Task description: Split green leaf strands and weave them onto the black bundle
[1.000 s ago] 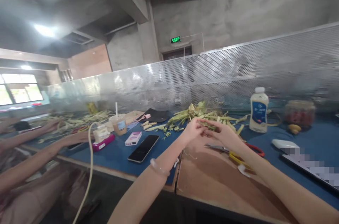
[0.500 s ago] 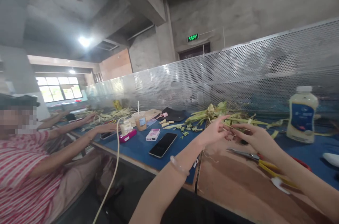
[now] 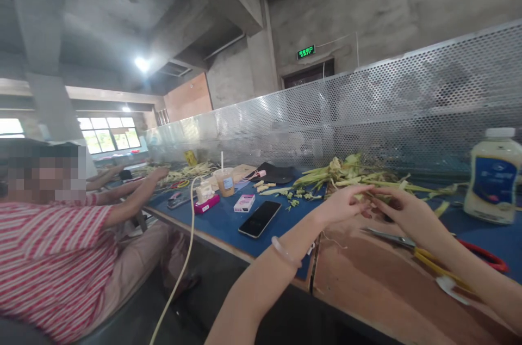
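My left hand [image 3: 345,204] and my right hand [image 3: 402,211] meet above the brown board [image 3: 367,279], fingertips pinched together on a small green piece of plant [image 3: 373,198]. A pale bangle [image 3: 285,252] circles my left wrist. Just behind my hands lies a heap of green leaves and stalks [image 3: 350,173]. Scissors [image 3: 428,250] with yellow and red handles rest on the board under my right forearm.
A black phone [image 3: 260,219], a pink-and-white box [image 3: 244,203], a cup with a straw [image 3: 225,180] and a white bottle [image 3: 493,176] sit on the blue table [image 3: 220,222]. A perforated metal screen [image 3: 367,111] backs it. A person in a red striped shirt [image 3: 53,258] sits at left.
The camera has swung left, bringing the seated person in the striped shirt into view. My hands stay together over the board, still pinching the green piece.
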`<act>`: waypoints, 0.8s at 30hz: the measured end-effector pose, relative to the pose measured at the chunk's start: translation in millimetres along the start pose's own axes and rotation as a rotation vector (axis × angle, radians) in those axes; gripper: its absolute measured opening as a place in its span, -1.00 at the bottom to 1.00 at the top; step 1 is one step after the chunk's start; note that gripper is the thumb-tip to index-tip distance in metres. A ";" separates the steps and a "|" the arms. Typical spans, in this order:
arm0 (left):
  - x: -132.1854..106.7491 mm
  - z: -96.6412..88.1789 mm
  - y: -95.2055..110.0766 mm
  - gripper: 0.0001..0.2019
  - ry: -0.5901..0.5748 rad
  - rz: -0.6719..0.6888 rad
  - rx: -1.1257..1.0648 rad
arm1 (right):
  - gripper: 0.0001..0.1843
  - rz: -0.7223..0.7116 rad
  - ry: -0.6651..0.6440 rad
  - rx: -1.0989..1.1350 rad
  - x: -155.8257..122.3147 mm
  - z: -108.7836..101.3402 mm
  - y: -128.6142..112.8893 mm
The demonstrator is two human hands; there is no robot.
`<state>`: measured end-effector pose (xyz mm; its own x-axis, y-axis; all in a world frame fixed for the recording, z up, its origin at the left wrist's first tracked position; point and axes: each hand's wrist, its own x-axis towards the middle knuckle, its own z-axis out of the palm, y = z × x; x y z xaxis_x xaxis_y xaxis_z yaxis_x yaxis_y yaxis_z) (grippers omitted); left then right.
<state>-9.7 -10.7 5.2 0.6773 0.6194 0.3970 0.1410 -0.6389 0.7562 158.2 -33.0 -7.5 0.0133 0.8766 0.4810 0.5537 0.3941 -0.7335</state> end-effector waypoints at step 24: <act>1.7 -1.9 2.6 -0.33 0.064 0.032 -0.045 | -0.33 -0.026 -0.160 0.477 1.7 3.7 9.2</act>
<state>-9.5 -10.4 8.8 0.6331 0.6278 0.4529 0.0864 -0.6387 0.7646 160.2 -26.9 -15.2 -0.1435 0.8815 0.4498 0.1096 0.4658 -0.8781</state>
